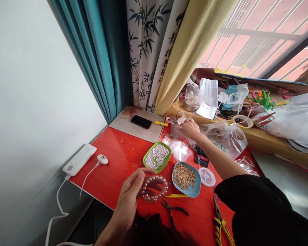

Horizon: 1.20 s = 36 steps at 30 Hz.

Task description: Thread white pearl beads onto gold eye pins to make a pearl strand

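Observation:
My left hand [133, 191] holds up a bracelet of silvery beads [166, 187] above the front of the red table, the loop facing me and the fingers behind it. At the back of the table, my right hand [190, 129] has its fingers closed beside a small whitish round thing [181, 120] over a clear plastic container [176, 131]; what they grip is hidden. Between the hands sit a green tray [145, 158] of pale beads and a blue tray [198, 193] of small gold-coloured pieces.
Black-handled pliers [178, 208] and yellow tweezers [177, 195] lie nearest me, with larger yellow-and-black pliers [222, 225] at right. Phones [141, 121], plastic bags [220, 136], a clear spool [206, 176] and a white power bank [79, 159] with a cable surround them. A cluttered sill runs behind.

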Tool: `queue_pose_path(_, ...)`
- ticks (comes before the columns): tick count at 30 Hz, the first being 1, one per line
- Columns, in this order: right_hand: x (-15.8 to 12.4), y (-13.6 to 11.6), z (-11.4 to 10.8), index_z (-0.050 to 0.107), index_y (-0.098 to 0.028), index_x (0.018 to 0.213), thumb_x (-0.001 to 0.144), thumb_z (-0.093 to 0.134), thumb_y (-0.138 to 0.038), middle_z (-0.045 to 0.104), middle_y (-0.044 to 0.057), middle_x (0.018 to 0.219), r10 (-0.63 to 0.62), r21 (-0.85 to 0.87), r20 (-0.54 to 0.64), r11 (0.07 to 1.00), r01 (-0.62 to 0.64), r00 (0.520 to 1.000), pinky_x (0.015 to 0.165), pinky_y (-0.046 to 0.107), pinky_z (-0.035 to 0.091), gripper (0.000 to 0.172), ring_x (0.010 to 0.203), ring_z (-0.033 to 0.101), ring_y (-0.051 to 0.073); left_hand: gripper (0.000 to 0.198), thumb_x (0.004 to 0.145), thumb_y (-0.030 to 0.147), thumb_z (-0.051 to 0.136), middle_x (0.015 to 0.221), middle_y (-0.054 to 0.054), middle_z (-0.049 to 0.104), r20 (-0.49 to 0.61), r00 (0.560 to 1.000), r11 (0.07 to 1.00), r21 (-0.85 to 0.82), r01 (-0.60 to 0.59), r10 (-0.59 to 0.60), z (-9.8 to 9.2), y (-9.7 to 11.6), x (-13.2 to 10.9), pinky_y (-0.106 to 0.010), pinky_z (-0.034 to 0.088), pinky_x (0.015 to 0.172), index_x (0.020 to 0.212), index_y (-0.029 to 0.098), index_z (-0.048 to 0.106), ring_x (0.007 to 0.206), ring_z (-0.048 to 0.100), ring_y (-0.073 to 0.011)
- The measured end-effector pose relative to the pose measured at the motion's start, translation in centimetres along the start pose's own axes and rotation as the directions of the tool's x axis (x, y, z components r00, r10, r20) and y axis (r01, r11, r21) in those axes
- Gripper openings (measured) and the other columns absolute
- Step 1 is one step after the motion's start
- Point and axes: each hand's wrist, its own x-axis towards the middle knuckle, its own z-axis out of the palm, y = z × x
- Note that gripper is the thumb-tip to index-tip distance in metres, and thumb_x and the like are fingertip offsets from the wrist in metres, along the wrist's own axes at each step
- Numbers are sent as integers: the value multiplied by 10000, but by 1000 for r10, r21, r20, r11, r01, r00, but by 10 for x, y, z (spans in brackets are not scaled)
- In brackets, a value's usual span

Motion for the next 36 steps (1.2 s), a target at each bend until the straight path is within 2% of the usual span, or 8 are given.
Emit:
queue_pose_path(6, -16, -9, -32, 536, -174, 1164, 880, 554, -301, 544, 82, 1218, -20, 246, -115, 968, 48, 993, 868, 453, 470, 312, 1045, 562, 225, 328, 755, 446, 642, 796, -102, 747, 65, 997, 999, 15, -31, 30, 5, 10, -7, -255, 480, 570, 884, 147, 675, 664, 686, -205)
queue_pose_path(9, -49, -28, -56, 558, -186, 1143, 899, 520, -318, 549, 86, 1232, -52, 422, -209, 896, 138, 976, 896, 449, 453, 280, 1060, 559, 217, 341, 757, 459, 630, 883, -111, 739, 85, 993, 994, 57, -91, 86, 5, 16, -7, -272, 487, 572, 892, 151, 688, 676, 682, -213)
queue_pose_path(12, -111, -53, -74, 676, -167, 981, 967, 293, -399, 703, 90, 912, -190, 621, -218, 730, 286, 957, 726, 313, 529, 448, 807, 659, 158, 325, 768, 455, 622, 905, -93, 731, 91, 986, 986, 71, -150, 143, 4, 21, -5, -273, 501, 604, 892, 166, 704, 724, 681, -215)
queue_pose_path(14, -155, -68, -83, 706, -188, 941, 928, 307, -513, 722, 62, 772, -286, 719, -219, 599, 353, 933, 581, 262, 536, 515, 680, 675, 149, 296, 789, 432, 609, 886, -77, 727, 99, 980, 982, 64, -179, 172, 5, 23, -5, -260, 508, 616, 898, 176, 710, 769, 674, -212)
queue_pose_path(16, -190, -80, -88, 706, -222, 965, 848, 474, -543, 729, 33, 741, -315, 790, -247, 481, 379, 916, 557, 249, 535, 413, 657, 679, 151, 279, 820, 406, 580, 921, -79, 721, 134, 971, 975, 81, -208, 196, 8, 25, -6, -246, 511, 612, 912, 178, 713, 809, 663, -208)
queue_pose_path(19, -215, -90, -92, 730, -256, 801, 791, 619, -376, 711, -1, 640, -203, 875, -308, 323, 361, 929, 495, 241, 504, 164, 563, 648, 137, 254, 829, 373, 572, 988, -75, 712, 185, 957, 960, 128, -249, 224, 12, 28, -10, -231, 521, 603, 917, 189, 722, 841, 649, -199)
queue_pose_path(26, -231, -83, -97, 688, -262, 647, 761, 619, -301, 660, -12, 553, -33, 870, -363, 346, 352, 931, 442, 262, 472, 139, 496, 603, 137, 95, 693, 215, 706, 672, -34, 721, 76, 909, 876, 245, -415, 410, 8, 33, -18, -220, 539, 564, 762, 182, 763, 657, 655, -166)
queue_pose_path(36, -261, -77, -102, 728, -233, 698, 732, 655, -297, 692, 13, 578, 23, 880, -348, 353, 318, 937, 412, 235, 490, 103, 481, 611, 136, 86, 705, 183, 702, 608, -17, 725, 231, 879, 785, 397, -476, 417, 3, 35, -34, -191, 525, 547, 766, 192, 762, 556, 620, -116)
